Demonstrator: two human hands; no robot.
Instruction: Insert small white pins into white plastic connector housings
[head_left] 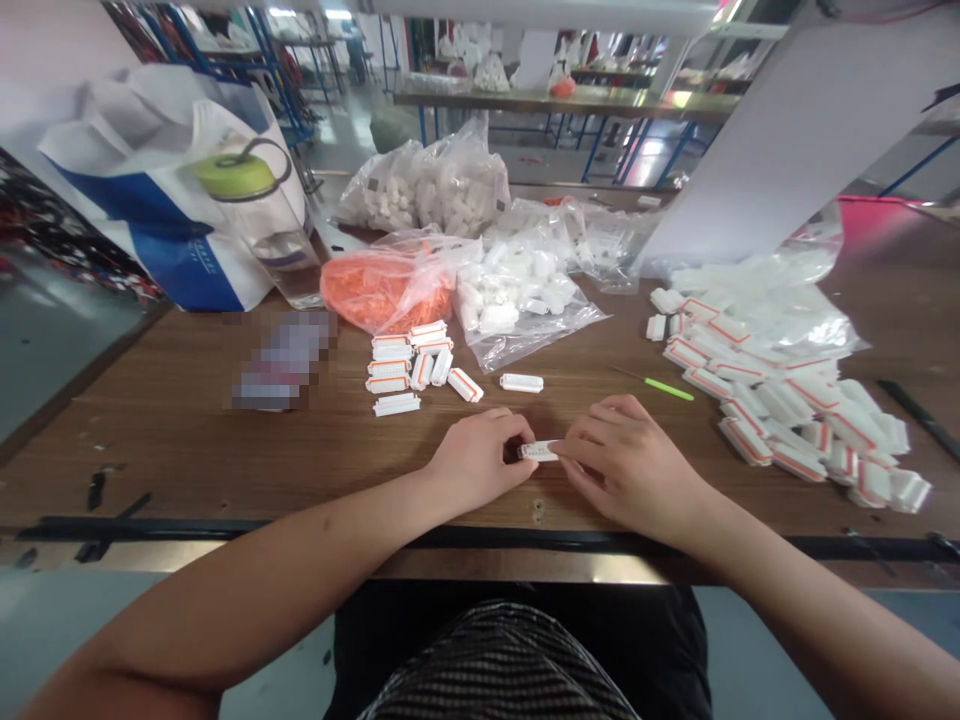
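Close to the table's front edge, my left hand (484,458) pinches one end of a small white plastic piece (538,451). My right hand (626,465) grips the other end, its fingers covering part of the piece. A similar white piece (522,383) lies by itself just beyond my hands. To the left sits a small group of white pieces with orange strips (389,368). On the right is a larger heap of such orange-striped pieces (787,400), with a thin tool with a green handle (669,389) between it and my right hand.
Clear bags of white parts (517,290) and a bag of orange parts (386,285) stand at the back. Left of them are a green-lidded bottle (274,230), a blue-and-white bag (180,255) and a blurred flat object (283,362). A white slanted panel (742,130) rises at right.
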